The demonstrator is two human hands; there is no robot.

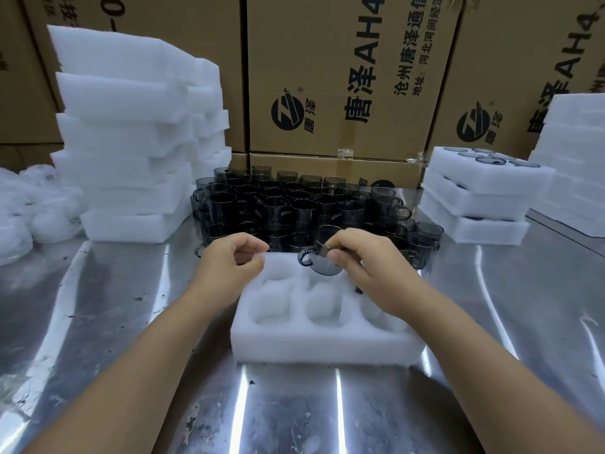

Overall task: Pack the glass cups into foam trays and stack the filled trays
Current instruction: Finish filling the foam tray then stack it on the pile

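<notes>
- Head view: the right hand (363, 268) grips a tilted cup (322, 268) just above a far pocket of the empty tray (320, 350).
- The left hand (234, 257) curls at the tray's far-left corner; whether it holds anything is unclear.
- Likely step: filling the first pocket. Next, the cup needs lowering in upright.

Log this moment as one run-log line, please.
right hand: holds tilted glass cup over foam tray | left hand: curled at tray's far edge, grip unclear | visible pockets: empty
</notes>
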